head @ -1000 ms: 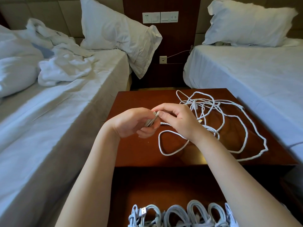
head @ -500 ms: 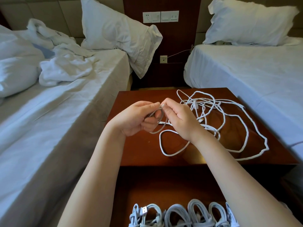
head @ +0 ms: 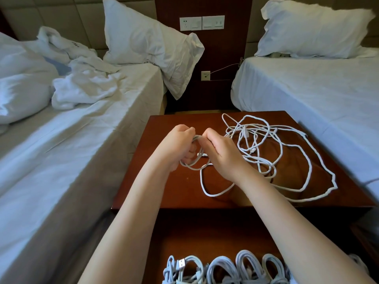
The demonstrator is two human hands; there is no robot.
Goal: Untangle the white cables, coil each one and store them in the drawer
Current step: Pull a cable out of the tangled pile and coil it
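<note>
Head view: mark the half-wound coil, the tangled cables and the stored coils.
Half-wound coil (head: 197,137): head view, on the strands between the thumbs.
Tangled cables (head: 245,132): head view, on the knotted centre.
Stored coils (head: 247,255): head view, on one coil's top arch.

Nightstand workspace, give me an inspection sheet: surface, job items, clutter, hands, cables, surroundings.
Surface: glossy dark wooden nightstand top.
Job's things: tangled white cables spread over its right half; small coil held at the left; coiled cables lined up in the open drawer below.
Clutter: crumpled linen on the left bed.
Hands: left hand and right hand both grip the small coil.
Cables: thin wire runs from a low wall outlet toward the right bed.
Surroundings: left pillow, right pillow, switch panel.
</note>
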